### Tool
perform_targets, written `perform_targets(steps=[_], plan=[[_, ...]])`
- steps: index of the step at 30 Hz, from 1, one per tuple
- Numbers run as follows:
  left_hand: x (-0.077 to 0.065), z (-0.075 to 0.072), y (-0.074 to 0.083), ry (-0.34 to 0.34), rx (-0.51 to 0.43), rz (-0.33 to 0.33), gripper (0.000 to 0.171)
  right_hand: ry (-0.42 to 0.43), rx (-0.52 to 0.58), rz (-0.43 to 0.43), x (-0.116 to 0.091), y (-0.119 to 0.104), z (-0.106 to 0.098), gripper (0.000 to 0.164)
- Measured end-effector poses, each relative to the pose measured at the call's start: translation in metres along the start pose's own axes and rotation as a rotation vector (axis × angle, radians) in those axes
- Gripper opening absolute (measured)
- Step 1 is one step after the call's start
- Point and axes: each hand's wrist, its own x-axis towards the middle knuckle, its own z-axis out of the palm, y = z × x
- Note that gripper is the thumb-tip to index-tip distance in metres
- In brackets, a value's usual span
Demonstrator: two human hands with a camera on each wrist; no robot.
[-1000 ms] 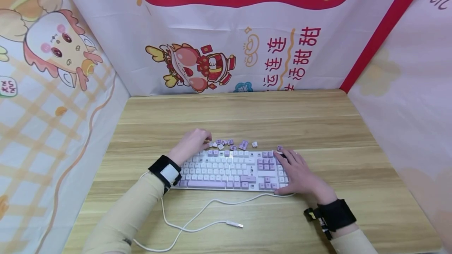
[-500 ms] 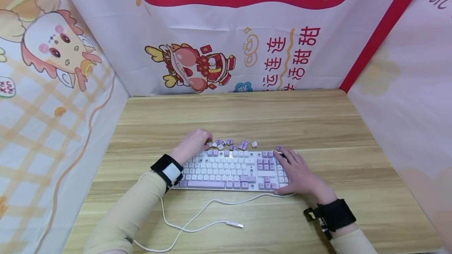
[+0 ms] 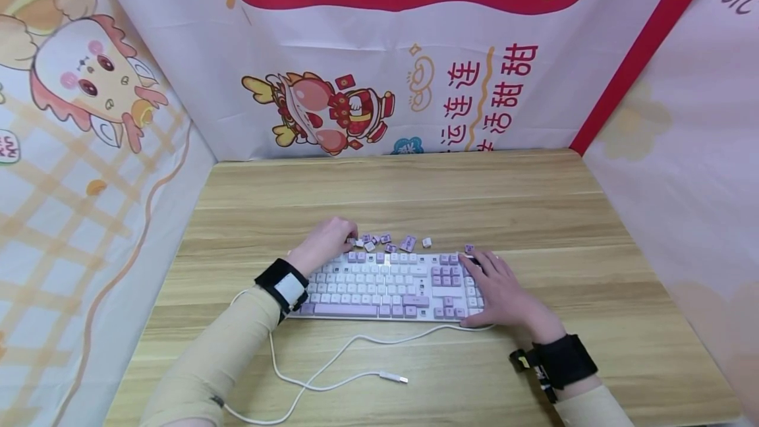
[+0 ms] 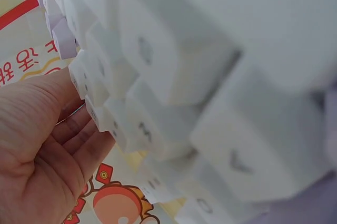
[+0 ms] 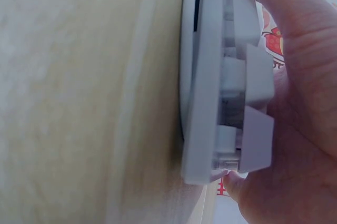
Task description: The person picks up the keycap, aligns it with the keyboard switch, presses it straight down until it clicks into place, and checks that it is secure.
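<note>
A wooden table [image 3: 391, 199] bears a white keyboard [image 3: 388, 287] with lilac keys [image 3: 447, 281].

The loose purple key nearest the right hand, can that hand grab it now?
Probably yes: the purple keycap lies close to the right hand, and I see nothing blocking it. But that hand holds the keyboard, so it may need to let go first.

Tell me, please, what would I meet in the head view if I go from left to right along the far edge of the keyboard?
Left hand, cluster of small loose keycaps, wide purple keycap, single white keycap, right hand.
</note>
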Motion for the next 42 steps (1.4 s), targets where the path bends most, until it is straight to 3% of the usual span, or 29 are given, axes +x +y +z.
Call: perform_targets(steps=[13, 20, 35, 42], plan=[[-0.005, -0.003, -0.002, -0.001, -0.064, -0.007, 0.024, -0.005, -0.003, 0.0, -0.001, -0.002, -0.002, 0.126], [-0.014, -0.001, -0.006, 0.053, -0.079, 0.004, 0.02, 0.004, -0.003, -0.017, -0.002, -0.003, -0.002, 0.126], [-0.021, -0.009, -0.011, 0.103, -0.259, -0.025, 0.04, 0.022, 0.007, -0.029, -0.001, -0.003, 0.0, 0.127], [-0.022, -0.016, -0.01, 0.122, -0.26, -0.01, 0.041, 0.014, 0.007, -0.019, -0.001, 0.001, 0.001, 0.127]])
